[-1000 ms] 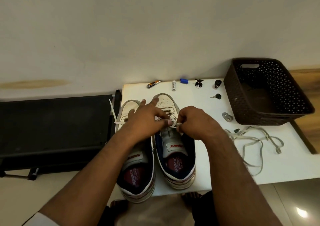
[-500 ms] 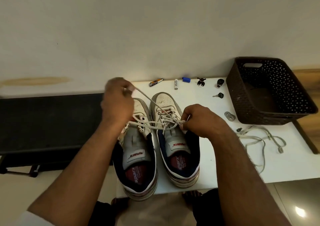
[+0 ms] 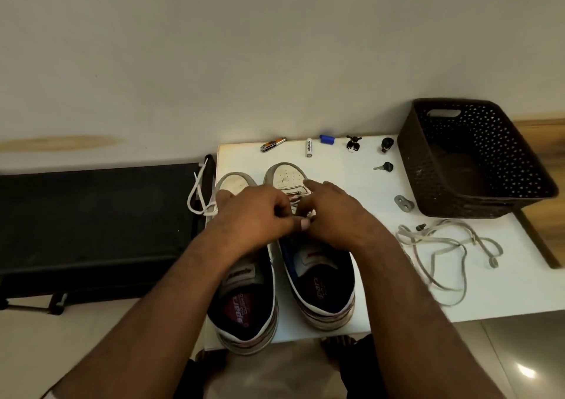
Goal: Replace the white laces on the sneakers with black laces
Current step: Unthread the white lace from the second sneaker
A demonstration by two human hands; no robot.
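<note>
Left hand [image 3: 256,215] back down from its raised pull, meeting right hand [image 3: 333,215], both pinching lace [image 3: 308,215] over right sneaker [image 3: 318,264].

White sneakers [image 3: 305,245] with navy linings and red insoles — white table [image 3: 351,160], off-white loose lace [image 3: 443,255], dark brown perforated basket [image 3: 477,157] — one small blue cap [image 3: 327,139].

Beneath the hands, two sneakers [image 3: 305,264] show scuffed, matt white uppers with cloth lining. Right of the hands, flat woven white laces [image 3: 440,255] lie on a smooth table [image 3: 351,160]; beyond, a perforated dark plastic basket [image 3: 409,166].
</note>
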